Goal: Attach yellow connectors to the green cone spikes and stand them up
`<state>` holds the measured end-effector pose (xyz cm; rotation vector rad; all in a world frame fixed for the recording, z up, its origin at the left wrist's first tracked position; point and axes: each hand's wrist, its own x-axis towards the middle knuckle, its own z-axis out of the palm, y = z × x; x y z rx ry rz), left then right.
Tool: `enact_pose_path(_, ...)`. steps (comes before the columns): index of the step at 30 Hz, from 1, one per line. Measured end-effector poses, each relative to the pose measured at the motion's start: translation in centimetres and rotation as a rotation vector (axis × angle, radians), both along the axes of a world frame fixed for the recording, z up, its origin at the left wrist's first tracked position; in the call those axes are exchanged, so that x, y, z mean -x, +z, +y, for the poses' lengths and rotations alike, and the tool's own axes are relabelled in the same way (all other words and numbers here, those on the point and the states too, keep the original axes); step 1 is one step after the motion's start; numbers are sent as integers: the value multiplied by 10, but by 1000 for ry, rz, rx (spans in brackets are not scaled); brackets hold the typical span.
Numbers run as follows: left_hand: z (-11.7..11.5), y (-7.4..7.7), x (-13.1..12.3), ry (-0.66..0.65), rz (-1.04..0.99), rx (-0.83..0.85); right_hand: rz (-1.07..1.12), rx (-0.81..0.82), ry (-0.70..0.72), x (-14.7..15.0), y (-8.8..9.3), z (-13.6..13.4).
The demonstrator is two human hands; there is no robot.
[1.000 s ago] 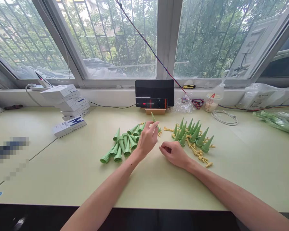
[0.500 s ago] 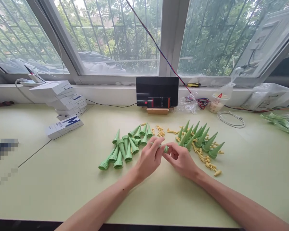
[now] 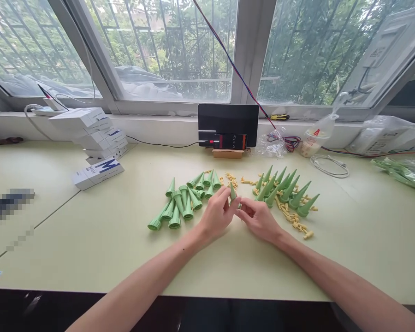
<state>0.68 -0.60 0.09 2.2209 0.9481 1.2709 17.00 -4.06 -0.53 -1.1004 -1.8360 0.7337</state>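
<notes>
My left hand (image 3: 218, 210) is closed around a green plant-watering spike (image 3: 233, 191), whose tip points up between the fingers. At the spike's lower end, the thumb and fingers of my right hand (image 3: 259, 219) are pinched together against it. Any small part between those fingertips is hidden. To the left lies a loose group of hollow green spikes (image 3: 177, 200), several with their ribbed open bases facing me. On the right more green spikes (image 3: 288, 193) stand in rows on their bases. Small yellow valve pieces (image 3: 292, 219) lie along those rows, with others (image 3: 232, 179) behind my hands.
A black tablet (image 3: 228, 119) and a phone (image 3: 233, 141) on a cardboard stand face me at the back. White boxes (image 3: 98, 133) are stacked at left. A bagged cup (image 3: 313, 140), a coiled white cable (image 3: 330, 167) and a green plastic bag (image 3: 401, 174) sit at right.
The spike has turned from lying nearly flat in my hands to pointing upward. Both hands stay together at the same place. The view has tilted slightly down.
</notes>
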Motion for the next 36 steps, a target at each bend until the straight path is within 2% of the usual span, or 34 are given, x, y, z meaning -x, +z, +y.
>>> enact_pose_path(6, 5, -4, 3, -19, 51, 43, -36, 38, 30, 0, -1, 3)
enact_pose_path(10, 7, -1, 5, 1, 7, 108, -42, 41, 4, 0, 0, 3)
enact_pose_path(15, 10, 4, 7, 100, -82, 163, -62, -16, -79, -1, 1, 3)
enact_pose_path(20, 8, 5, 6, 109, -81, 145, -158, -100, -47, -1, 0, 3)
enact_pose_path(22, 8, 4, 5, 106, -76, 127, -215, -178, -83, -2, 2, 3)
enact_pose_path(26, 10, 2, 3, 71, -83, 121, -267, -410, -250, -12, 16, 5)
enact_pose_path(30, 12, 0, 3, 45, -70, 120, -267, -660, -369, -30, 42, 4)
enact_pose_path(33, 12, 1, 3, 44, -58, 106, -346, -726, -339, -43, 62, 1)
enact_pose_path(36, 12, 2, 2, 36, -61, 101, -383, -790, -407, -56, 67, -2)
